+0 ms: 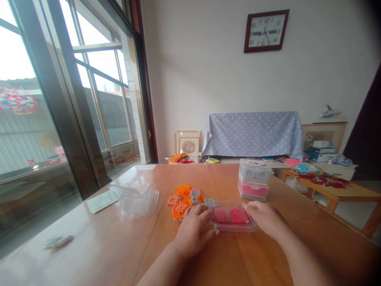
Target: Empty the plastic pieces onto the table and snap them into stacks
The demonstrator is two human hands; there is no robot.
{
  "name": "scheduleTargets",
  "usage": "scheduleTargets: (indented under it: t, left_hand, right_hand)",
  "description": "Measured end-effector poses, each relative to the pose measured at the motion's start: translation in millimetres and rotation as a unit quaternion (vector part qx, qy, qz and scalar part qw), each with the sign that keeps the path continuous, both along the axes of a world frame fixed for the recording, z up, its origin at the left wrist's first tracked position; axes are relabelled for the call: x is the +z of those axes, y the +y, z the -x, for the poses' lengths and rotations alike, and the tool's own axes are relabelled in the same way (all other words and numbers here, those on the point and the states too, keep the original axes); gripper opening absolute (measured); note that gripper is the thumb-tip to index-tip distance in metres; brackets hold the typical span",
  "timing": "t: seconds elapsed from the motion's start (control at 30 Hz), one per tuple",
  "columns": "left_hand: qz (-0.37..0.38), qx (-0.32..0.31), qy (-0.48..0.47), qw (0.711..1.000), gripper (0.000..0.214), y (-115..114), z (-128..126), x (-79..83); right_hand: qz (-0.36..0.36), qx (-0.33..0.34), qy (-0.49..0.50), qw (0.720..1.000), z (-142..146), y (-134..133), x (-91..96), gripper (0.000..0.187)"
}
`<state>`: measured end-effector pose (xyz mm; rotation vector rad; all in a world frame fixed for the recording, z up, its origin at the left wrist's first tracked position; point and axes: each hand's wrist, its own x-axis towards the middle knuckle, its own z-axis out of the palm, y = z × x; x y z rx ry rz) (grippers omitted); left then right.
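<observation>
A clear plastic box (232,217) with red pieces inside lies on the wooden table (119,246) in front of me. My left hand (195,230) rests at its left end, fingers curled against the box's edge. My right hand (266,218) holds its right end, fingers closed round the rim. Just behind my left hand lies a heap of orange and grey plastic pieces (186,200). Whether the box's lid is fully seated I cannot tell.
Two stacked lidded boxes (254,179), the lower with red contents, stand behind the clear box. Empty clear containers (137,197) and a white card (101,200) lie at the left by the window. A low side table (336,190) stands to the right.
</observation>
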<state>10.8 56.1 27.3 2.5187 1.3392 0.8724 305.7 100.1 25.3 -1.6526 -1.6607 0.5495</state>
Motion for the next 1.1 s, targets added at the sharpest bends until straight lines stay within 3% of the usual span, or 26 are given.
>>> scheduleTargets:
  t: [0.33, 0.47, 0.73, 0.97, 1.1]
  left_hand:
    - [-0.013, -0.041, -0.017, 0.999, 0.03, -2, -4, 4.4]
    - [0.002, -0.055, -0.026, 0.998, 0.023, -1, -5, 4.2]
    - [0.013, -0.085, -0.045, 0.995, 0.028, 1, -2, 6.4]
    - [0.016, -0.04, -0.088, 0.995, 0.03, 2, -2, 1.9]
    - [0.005, -0.021, -0.102, 0.995, 0.029, 4, -1, -2.5]
  right_hand:
    - [-0.003, 0.034, 0.03, 0.999, 17, -3, -2.4, 0.035]
    - [0.018, 0.031, 0.046, 0.998, 20, -3, -3.0, 0.038]
    - [0.067, 0.049, 0.13, 0.988, 18, -8, 4.0, 0.044]
    - [0.098, -0.002, 0.148, 0.984, 13, -6, 8.6, 0.043]
    - [0.118, 0.01, 0.173, 0.978, 14, -6, 6.2, 0.038]
